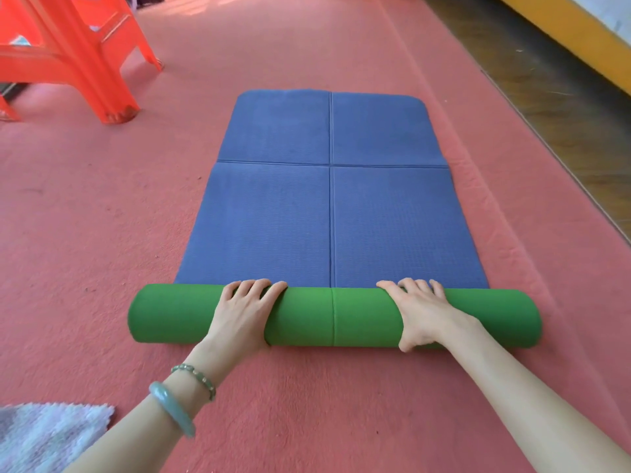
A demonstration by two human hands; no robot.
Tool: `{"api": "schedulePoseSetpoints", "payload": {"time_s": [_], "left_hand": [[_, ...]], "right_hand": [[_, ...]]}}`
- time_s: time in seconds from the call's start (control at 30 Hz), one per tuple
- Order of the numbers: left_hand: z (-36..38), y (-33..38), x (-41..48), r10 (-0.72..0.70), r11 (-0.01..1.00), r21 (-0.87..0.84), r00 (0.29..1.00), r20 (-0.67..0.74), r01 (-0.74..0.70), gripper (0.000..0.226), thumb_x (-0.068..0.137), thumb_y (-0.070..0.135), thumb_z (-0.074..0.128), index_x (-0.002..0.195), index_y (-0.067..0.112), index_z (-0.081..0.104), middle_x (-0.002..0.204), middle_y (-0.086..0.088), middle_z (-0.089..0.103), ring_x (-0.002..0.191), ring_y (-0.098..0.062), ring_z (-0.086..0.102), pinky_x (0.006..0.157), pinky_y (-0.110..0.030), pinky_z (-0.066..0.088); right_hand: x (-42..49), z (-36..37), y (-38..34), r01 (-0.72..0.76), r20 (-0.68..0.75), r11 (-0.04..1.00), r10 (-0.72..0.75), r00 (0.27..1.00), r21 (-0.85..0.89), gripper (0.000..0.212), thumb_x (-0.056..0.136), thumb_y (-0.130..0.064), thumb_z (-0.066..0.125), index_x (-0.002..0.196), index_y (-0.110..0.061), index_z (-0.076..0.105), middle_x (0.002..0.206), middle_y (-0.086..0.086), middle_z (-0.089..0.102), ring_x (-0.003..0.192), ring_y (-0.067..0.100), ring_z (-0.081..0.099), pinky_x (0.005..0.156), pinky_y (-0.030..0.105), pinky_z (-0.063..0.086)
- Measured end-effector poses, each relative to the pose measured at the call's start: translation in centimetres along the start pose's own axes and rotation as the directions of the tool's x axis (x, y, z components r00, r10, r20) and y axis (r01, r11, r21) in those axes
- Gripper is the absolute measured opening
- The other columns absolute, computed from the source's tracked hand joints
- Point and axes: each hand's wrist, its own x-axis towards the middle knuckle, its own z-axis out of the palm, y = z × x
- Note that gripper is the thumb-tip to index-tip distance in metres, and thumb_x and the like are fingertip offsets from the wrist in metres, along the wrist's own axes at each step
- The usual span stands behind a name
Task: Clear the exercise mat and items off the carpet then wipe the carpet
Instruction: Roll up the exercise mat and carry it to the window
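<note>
- The foam exercise mat, blue on its upper face and green underneath, lies lengthwise on the salmon-red short-pile carpet. Its near end is wound into a thick green roll, and the far part lies flat.
- Both hands sit on that roll, 1 on either side of its middle seam. The left hand and the right hand each curve their fingers over the top, fingertips reaching the line where the roll meets the flat blue sheet. The right thumb is tucked under the near side. Each hand grips the roll.
- Spaced like this, the hands likely press the roll evenly so neither end runs ahead.
- The blue face is finely ribbed and split into 4 visible panels by pressed creases. 1 crease carries on as a seam round the green roll. The foam looks soft and springy, so I judge the roll would loosen if let go.
- A pale grey fluffy cloth with a zigzag edge lies on the carpet at near left, presumably there for the wiping.
- An orange moulded plastic stool stands on the carpet at far left, well apart from the mat.
</note>
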Motion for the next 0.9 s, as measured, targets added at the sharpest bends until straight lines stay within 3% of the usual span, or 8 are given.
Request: {"api": "schedulePoseSetpoints", "payload": {"time_s": [0.2,0.3,0.37,0.43,0.53,0.67,0.8,0.9], "left_hand": [[-2.4,-1.1,3.3,0.060,0.998,0.005,0.971,0.232,-0.063,0.101,0.044,0.050,0.077,0.132,0.036,0.030,0.114,0.011,0.048,0.105,-0.016,0.048,0.087,-0.032,0.036],[-2.7,-1.2,3.8,0.057,0.998,-0.025,0.961,0.270,-0.052,0.098,0.044,0.051,0.078,0.129,0.037,0.031,0.110,0.012,0.049,0.104,-0.015,0.048,0.084,-0.031,0.036],[-3.0,-1.2,3.9,0.053,0.998,-0.038,0.958,0.281,-0.044,0.099,0.044,0.052,0.078,0.130,0.038,0.031,0.111,0.012,0.048,0.105,-0.015,0.046,0.085,-0.030,0.035],[-3.0,-1.0,3.9,0.034,0.999,0.030,0.968,0.248,-0.042,0.106,0.045,0.055,0.078,0.135,0.036,0.027,0.122,0.009,0.045,0.114,-0.016,0.042,0.097,-0.033,0.031],[-3.0,0.2,2.8,-0.030,0.985,0.175,0.988,0.154,0.003,0.124,0.047,0.057,0.082,0.147,0.028,0.015,0.145,-0.004,0.031,0.132,-0.024,0.033,0.112,-0.041,0.019],[-0.5,0.7,0.8,0.006,0.993,0.115,0.998,-0.069,0.002,0.141,0.009,0.048,0.092,0.137,0.017,0.039,0.118,-0.012,0.057,0.107,-0.030,0.056,0.097,-0.046,0.043],[0.3,0.5,1.2,0.014,0.997,0.073,0.990,-0.139,-0.004,0.132,0.011,0.040,0.092,0.131,0.014,0.045,0.110,-0.013,0.059,0.102,-0.031,0.059,0.097,-0.047,0.044],[0.3,-0.1,2.2,0.050,0.995,0.096,0.989,-0.142,-0.037,0.116,0.019,0.030,0.089,0.125,0.014,0.044,0.102,-0.010,0.061,0.090,-0.029,0.062,0.090,-0.040,0.046]], "right_hand": [[-2.0,2.2,-0.4,-0.011,-0.251,0.999,0.001,0.968,-0.040,0.116,0.071,-0.025,0.070,0.146,-0.033,-0.018,0.156,0.009,0.001,0.145,0.028,-0.002,0.116,0.049,-0.003],[-1.5,3.2,-0.3,-0.028,-0.314,0.999,0.015,0.949,-0.037,0.123,0.060,-0.029,0.079,0.149,-0.032,-0.006,0.153,0.013,0.017,0.143,0.032,0.012,0.114,0.052,0.004],[-0.8,3.7,-0.1,-0.044,-0.328,0.998,0.025,0.944,-0.048,0.132,0.036,-0.031,0.089,0.147,-0.028,0.016,0.140,0.017,0.041,0.132,0.035,0.037,0.108,0.056,0.024],[0.1,4.2,0.1,-0.054,-0.390,0.997,0.027,0.920,-0.057,0.131,0.021,-0.026,0.089,0.138,-0.026,0.032,0.125,0.018,0.054,0.117,0.036,0.053,0.098,0.055,0.039],[0.5,3.4,0.2,-0.069,-0.403,0.995,0.035,0.915,-0.071,0.119,0.026,-0.021,0.088,0.135,-0.025,0.040,0.119,0.017,0.057,0.110,0.035,0.055,0.094,0.053,0.041],[0.5,2.4,0.1,-0.042,-0.342,0.994,0.005,0.940,-0.100,0.107,0.061,-0.030,0.078,0.147,-0.030,0.015,0.139,0.011,0.037,0.130,0.028,0.035,0.109,0.046,0.020],[0.8,1.9,0.2,-0.039,-0.301,0.996,0.012,0.954,-0.082,0.124,0.059,-0.049,0.080,0.149,-0.031,-0.004,0.146,0.009,0.024,0.138,0.026,0.021,0.114,0.049,0.009],[1.0,1.9,0.3,-0.028,-0.338,0.996,-0.001,0.941,-0.082,0.124,0.056,-0.043,0.083,0.149,-0.029,0.003,0.150,0.015,0.021,0.142,0.029,0.016,0.113,0.054,0.007]]}}
